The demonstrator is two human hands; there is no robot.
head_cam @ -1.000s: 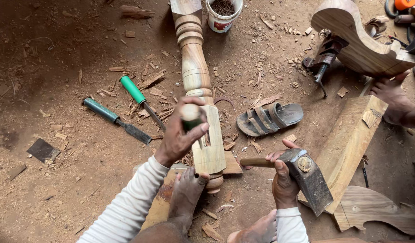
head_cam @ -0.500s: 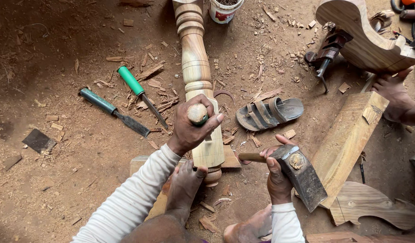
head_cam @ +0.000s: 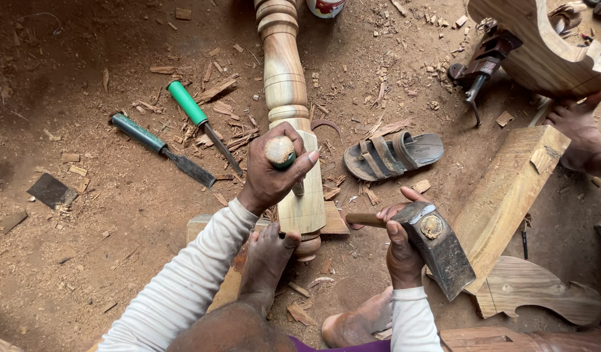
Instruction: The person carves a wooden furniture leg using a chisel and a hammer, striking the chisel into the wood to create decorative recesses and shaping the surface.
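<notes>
A turned wooden post (head_cam: 285,78) lies on the dirt floor, running away from me, its square end resting on a wood block (head_cam: 333,221). My left hand (head_cam: 274,173) grips a chisel (head_cam: 281,153) upright on the post's square section, its wooden butt end facing up. My right hand (head_cam: 398,238) holds a heavy iron hammer (head_cam: 437,248) by its short handle, to the right of the post and below the chisel's butt. My bare foot (head_cam: 268,254) presses against the post's near end.
Two green-handled chisels (head_cam: 160,146) (head_cam: 199,120) lie left of the post among wood chips. A sandal (head_cam: 391,155) lies to the right. A plank (head_cam: 509,195), a carved curved piece (head_cam: 535,293) and another person's hand (head_cam: 584,133) on carved wood (head_cam: 541,45) fill the right side.
My view has shifted slightly toward the post. The hammer stays low at the right; the left hand keeps the chisel on the post's square section.
</notes>
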